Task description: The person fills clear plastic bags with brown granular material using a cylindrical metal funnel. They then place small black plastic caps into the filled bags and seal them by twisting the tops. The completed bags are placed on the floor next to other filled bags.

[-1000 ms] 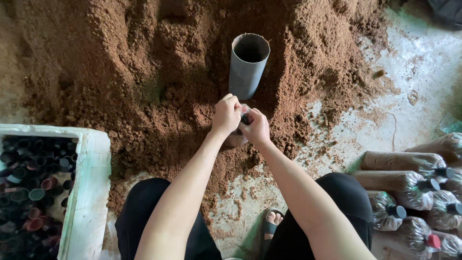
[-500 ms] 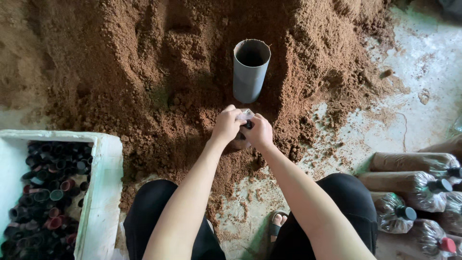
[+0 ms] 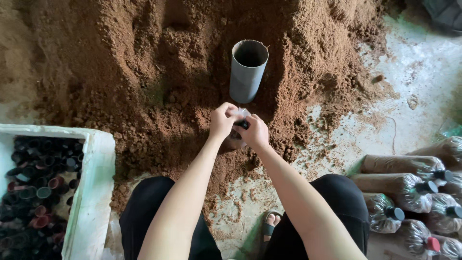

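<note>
Both my hands pinch the clear bag neck (image 3: 243, 114) with its small black ring (image 3: 244, 124), left hand (image 3: 222, 121) and right hand (image 3: 253, 133) closed tight, over the brown substrate pile (image 3: 144, 82), near the grey tube (image 3: 247, 70). Risk: plastic slips, ring drops into dirt.

You look down on a brown soil heap (image 3: 144, 72) filling the upper frame; pale, dirt-strewn concrete floor (image 3: 414, 110) lies right.
</note>
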